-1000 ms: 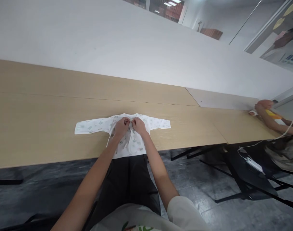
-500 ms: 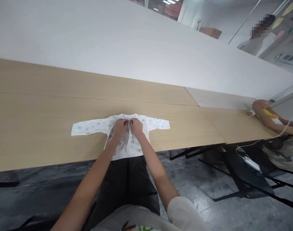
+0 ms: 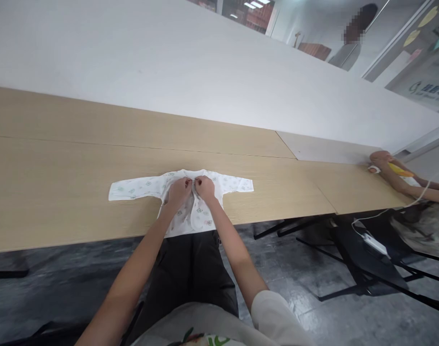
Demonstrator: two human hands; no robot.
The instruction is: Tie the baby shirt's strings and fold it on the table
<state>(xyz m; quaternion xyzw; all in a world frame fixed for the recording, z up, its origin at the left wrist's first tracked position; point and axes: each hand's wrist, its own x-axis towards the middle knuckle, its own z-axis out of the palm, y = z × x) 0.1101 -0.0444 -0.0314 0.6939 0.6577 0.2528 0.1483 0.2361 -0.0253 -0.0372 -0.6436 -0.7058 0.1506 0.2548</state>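
Little has shifted in the work itself: the left hand (image 3: 179, 191) and the right hand (image 3: 205, 188) stay side by side at the small printed white shirt (image 3: 202, 215), just below its neckline. The shirt lies flat on the counter (image 3: 71, 182), its body between the forearms, hem by the near edge, and both sleeves remain stretched out sideways. Each grip is a pinch, thumb against fingers, apparently on the front edges, though the fingers hide exactly what they hold. Below them the front edge (image 3: 194, 206) hangs loose, so the close fingerwork at the top of the opening seems unfinished, with no clear gain over the last second. The plainest change is elsewhere: beyond the glass, a person (image 3: 345, 56) has come into view and moved leftward, which appears to have no bearing on the shirt.
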